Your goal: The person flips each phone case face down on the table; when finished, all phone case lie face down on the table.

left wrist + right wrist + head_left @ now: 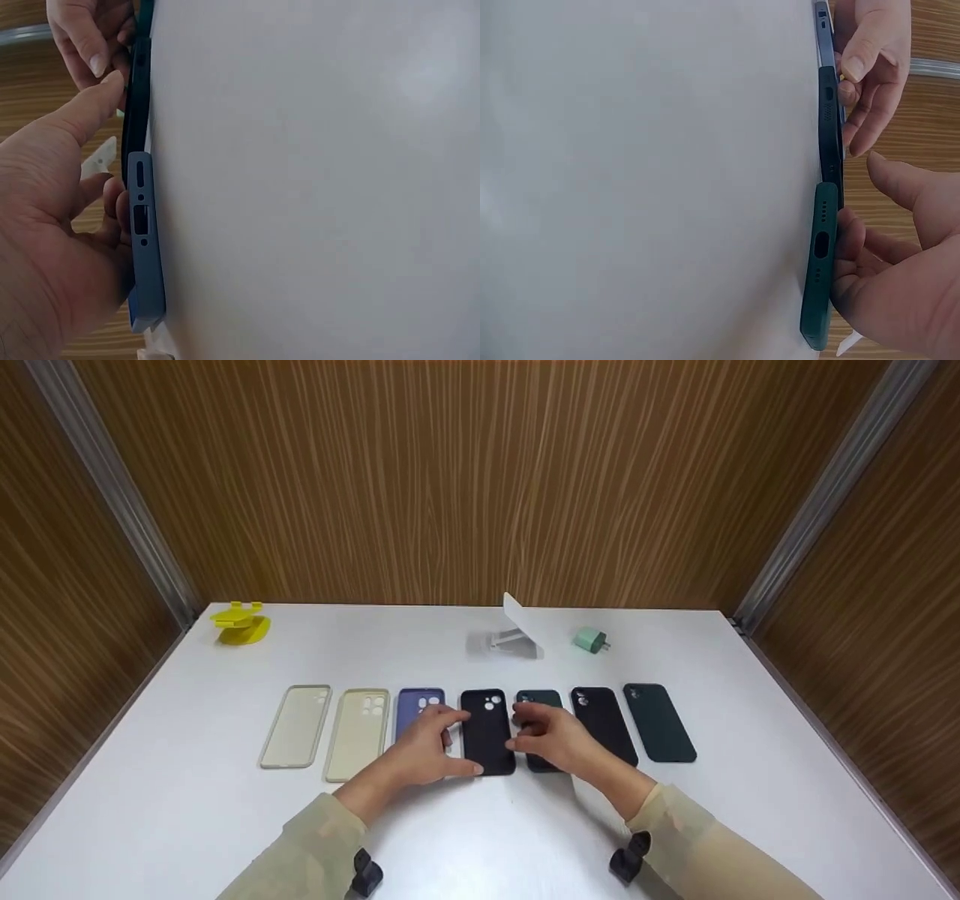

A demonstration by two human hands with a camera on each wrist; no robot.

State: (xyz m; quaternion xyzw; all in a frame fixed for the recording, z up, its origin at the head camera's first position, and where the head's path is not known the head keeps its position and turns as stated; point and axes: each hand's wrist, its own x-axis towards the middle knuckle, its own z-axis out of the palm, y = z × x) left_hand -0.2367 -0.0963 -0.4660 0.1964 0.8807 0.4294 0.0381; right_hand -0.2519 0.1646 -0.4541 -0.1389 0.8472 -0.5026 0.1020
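Observation:
Seven or so phone cases lie in a row; the black case (486,739) is in the middle, between both hands. My left hand (424,746) reaches over the purple-blue case (409,707), with its thumb at the black case's lower edge and a forefinger by its upper left side. Beside the black case's right edge is my right hand (559,741), above a dark green case (541,697) that it partly covers. Neither hand's fingers are curled round a case. The wrist views show the purple-blue case (148,277) and green case (819,270) edge-on under the hands.
To the left lie a clear case (292,731) and a cream case (356,742); to the right, another black case (606,727) and a dark green one (661,726). Behind stand a yellow stand (241,626), a white stand (523,626) and a mint plug (589,639).

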